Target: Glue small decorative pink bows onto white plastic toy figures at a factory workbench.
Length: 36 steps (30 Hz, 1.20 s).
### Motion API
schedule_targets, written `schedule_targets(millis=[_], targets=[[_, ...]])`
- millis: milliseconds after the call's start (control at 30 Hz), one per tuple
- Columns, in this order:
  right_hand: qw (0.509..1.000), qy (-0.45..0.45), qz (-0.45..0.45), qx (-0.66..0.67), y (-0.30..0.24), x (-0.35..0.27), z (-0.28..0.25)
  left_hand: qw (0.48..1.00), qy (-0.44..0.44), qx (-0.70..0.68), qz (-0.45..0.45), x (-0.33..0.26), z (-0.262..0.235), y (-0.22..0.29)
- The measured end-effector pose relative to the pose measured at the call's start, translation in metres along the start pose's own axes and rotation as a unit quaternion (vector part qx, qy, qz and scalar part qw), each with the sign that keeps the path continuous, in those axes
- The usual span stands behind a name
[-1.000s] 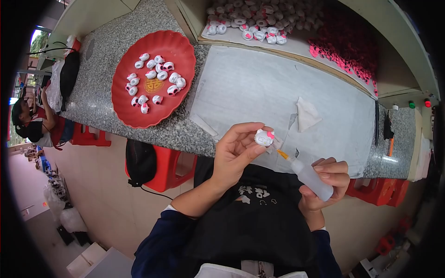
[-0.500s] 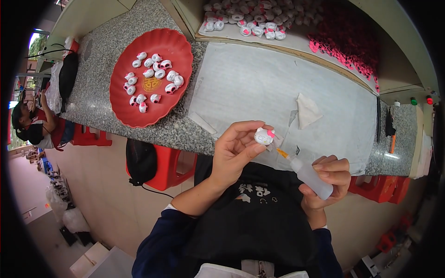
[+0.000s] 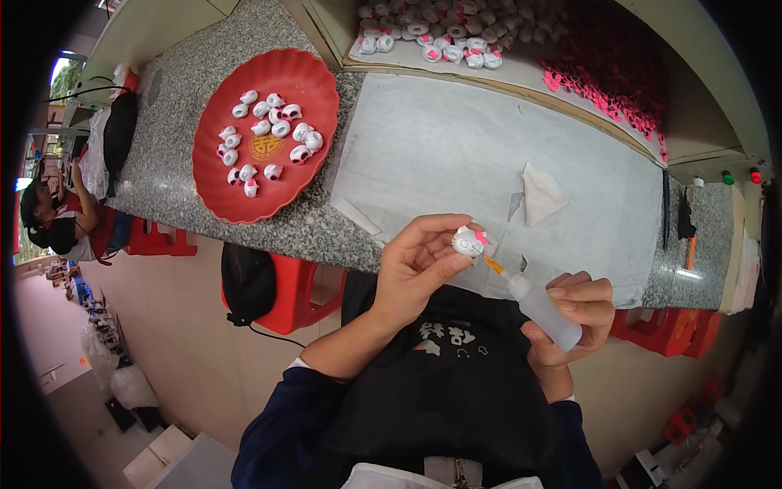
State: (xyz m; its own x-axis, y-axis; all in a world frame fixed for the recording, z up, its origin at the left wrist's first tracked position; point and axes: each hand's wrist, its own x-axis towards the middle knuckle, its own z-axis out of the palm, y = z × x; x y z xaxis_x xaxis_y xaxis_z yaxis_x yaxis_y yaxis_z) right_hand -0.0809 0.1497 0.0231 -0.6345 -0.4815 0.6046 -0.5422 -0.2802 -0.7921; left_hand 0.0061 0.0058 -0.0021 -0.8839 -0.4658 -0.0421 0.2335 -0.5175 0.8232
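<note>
Between the thumb and fingers of my left hand point(image 3: 419, 265) is a small white cat-head figure point(image 3: 467, 242) with a pink bow. My right hand point(image 3: 580, 318) grips a translucent squeeze bottle point(image 3: 544, 311), tilted so its thin amber tip point(image 3: 494, 265) points up and left at the figure. The tip is close to the figure's lower right side; whether it touches I cannot tell. Both hands are above the front edge of the paper-covered worktop point(image 3: 440, 147). A folded white cloth or tissue point(image 3: 541, 196) lies on the paper beyond the bottle.
A red scalloped plate point(image 3: 213, 183) at left holds several similar figures. On the shelf behind are a heap of white heads point(image 3: 456, 41) and a pile of pink pieces point(image 3: 607, 90). A red stool point(image 3: 297, 293) stands below the counter. Another person point(image 3: 61, 212) sits far left.
The figure has turned a little in my left fingers and shifted slightly right. The bottle has moved slightly left and up, bringing its tip nearer the figure.
</note>
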Motion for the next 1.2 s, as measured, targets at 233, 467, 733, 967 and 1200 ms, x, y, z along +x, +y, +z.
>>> schedule_targets(millis=[233, 467, 733, 967, 1200], targets=[[0.999, 0.018, 0.020, -0.047, -0.003, -0.001, 0.006, 0.991, -0.032, 0.105, 0.080, 0.002, -0.003, -0.004], [0.998, -0.012, 0.043, -0.053, -0.006, 0.000, 0.002, 0.970, -0.036, 0.203, 0.126, 0.004, -0.008, -0.003], [0.997, 0.018, 0.063, -0.051, -0.001, 0.002, -0.001, 0.994, -0.018, 0.092, 0.048, 0.005, -0.003, 0.002], [0.969, 0.024, 0.230, 0.089, 0.031, 0.042, -0.018, 0.997, 0.064, -0.036, 0.019, 0.013, -0.018, 0.010], [0.953, -0.096, 0.131, -0.254, 0.135, 0.123, -0.042, 0.997, 0.056, -0.054, 0.026, 0.014, -0.016, 0.012]])
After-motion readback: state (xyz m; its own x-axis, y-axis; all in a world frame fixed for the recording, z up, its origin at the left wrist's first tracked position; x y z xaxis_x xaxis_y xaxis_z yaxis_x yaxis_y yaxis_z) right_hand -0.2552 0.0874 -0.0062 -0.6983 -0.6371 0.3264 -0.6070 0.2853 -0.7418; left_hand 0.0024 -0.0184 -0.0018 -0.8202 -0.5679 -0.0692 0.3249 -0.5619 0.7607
